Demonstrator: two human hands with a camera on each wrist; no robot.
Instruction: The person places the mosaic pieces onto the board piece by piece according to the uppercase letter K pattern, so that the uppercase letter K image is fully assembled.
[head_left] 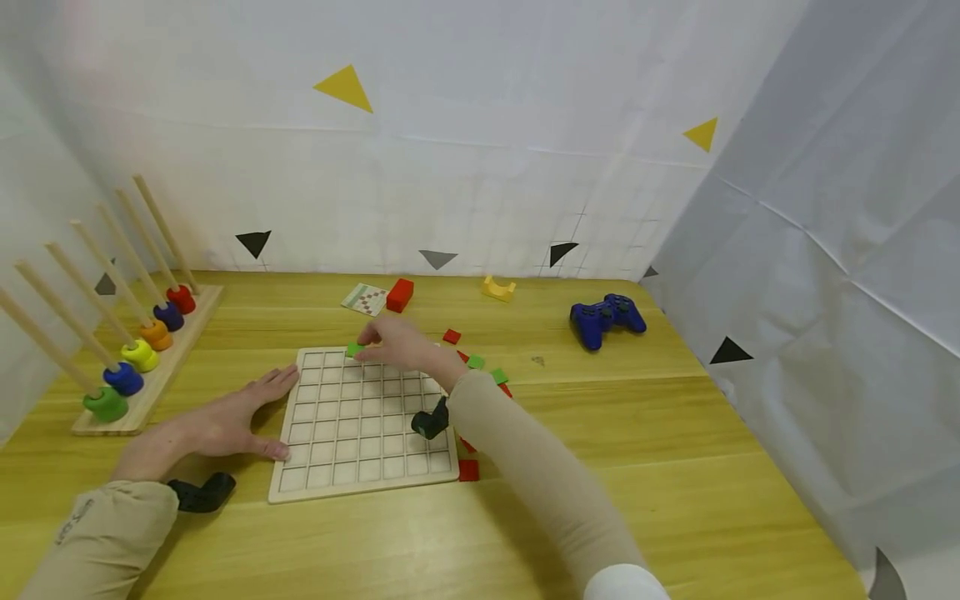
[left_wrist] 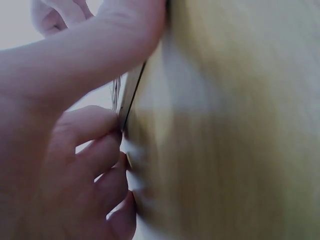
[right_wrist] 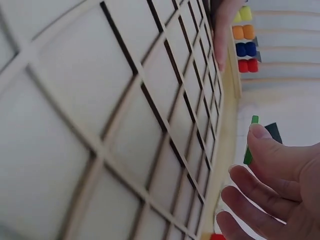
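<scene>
A wooden grid board (head_left: 330, 433) with square cells lies on the table. Over its far edge my right hand (head_left: 401, 343) pinches a green square tile (head_left: 355, 350) between thumb and fingers; the right wrist view shows the tile (right_wrist: 251, 145) held on edge, apart from the board. My left hand (head_left: 225, 421) rests at the board's left side, its thumb on the near left corner and its fingers stretched along the edge. In the left wrist view, the fingertips of the left hand (left_wrist: 90, 150) touch the board's side. Red tiles (head_left: 468, 471) and green tiles (head_left: 499, 377) lie along the board's right side.
A peg rack (head_left: 176, 358) with coloured beads stands at the left. At the back are a patterned card (head_left: 365, 299), a red block (head_left: 401, 295) and a yellow arched block (head_left: 498, 289). A blue game controller (head_left: 607, 319) lies at the right. A white curtain (head_left: 480, 167) hangs behind the table.
</scene>
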